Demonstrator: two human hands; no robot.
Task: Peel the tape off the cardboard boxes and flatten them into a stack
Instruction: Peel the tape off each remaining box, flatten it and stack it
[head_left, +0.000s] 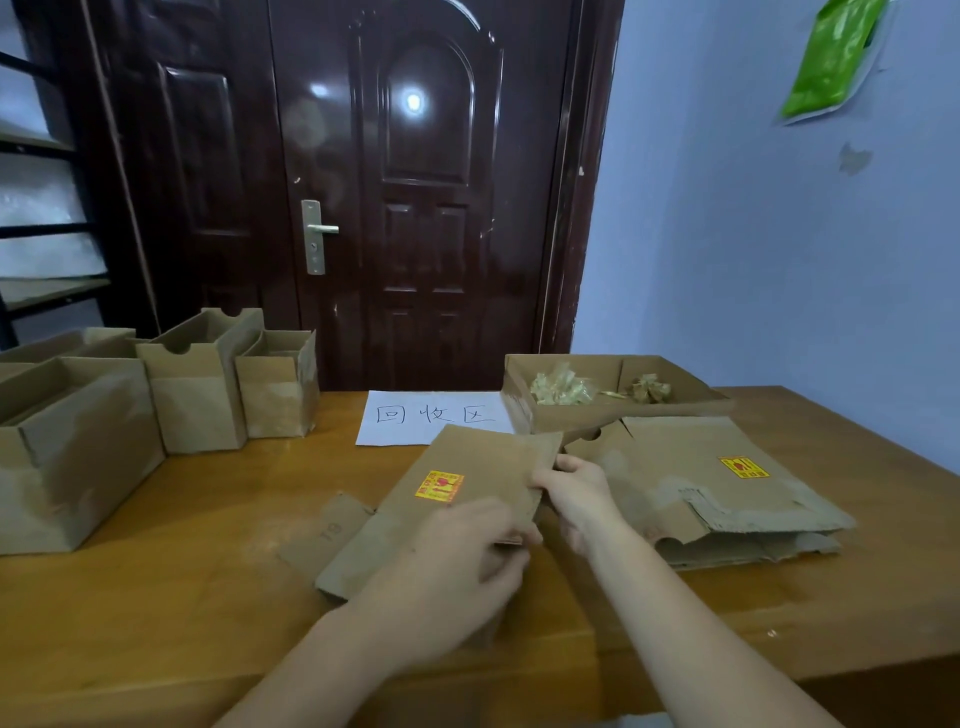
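Observation:
A flattened cardboard box (457, 483) with a yellow-and-red sticker lies on the wooden table (182, 571) in front of me. My left hand (457, 561) grips its near right part, fingers curled over the edge. My right hand (576, 493) holds its right edge, thumb on top. To the right sits a stack of flattened boxes (717, 493), the top one bearing a similar sticker. Three upright open boxes stand at the left: a large one (78, 452), a tall one (202, 389) and a small one (280, 389).
A shallow cardboard tray (571, 415) at the back right holds crumpled tape scraps (561, 389). A white sheet with handwritten characters (431, 415) lies at the table's back middle. A dark door stands behind the table, a blue wall at right, shelves at far left.

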